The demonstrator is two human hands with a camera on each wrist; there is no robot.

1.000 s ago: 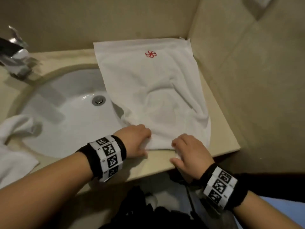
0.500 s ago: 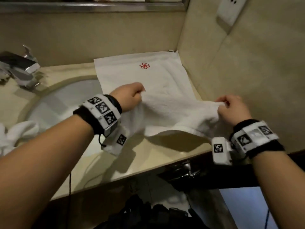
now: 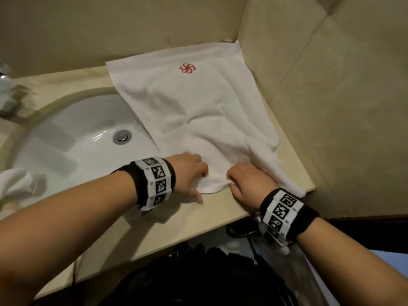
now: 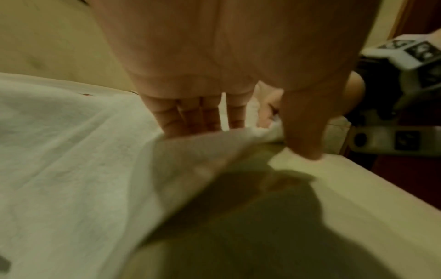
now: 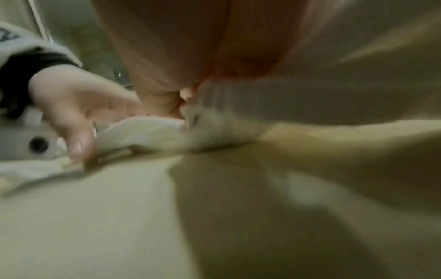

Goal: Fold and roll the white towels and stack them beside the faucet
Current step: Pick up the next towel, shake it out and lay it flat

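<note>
I've brought both hands back down: left hand (image 3: 189, 173) and right hand (image 3: 247, 184) now pinch the white towel's (image 3: 198, 111) near edge, close together on the counter (image 3: 198, 215).

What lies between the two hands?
Only the towel's bunched near edge, gripped by left hand and right hand; head view shows it.

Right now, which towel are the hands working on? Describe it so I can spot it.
Start at the white sink basin. On the counter to its right, filling the wall corner, lies the flat towel. Unlike the crumpled towel on the left, it bears a red pinwheel logo.
</note>
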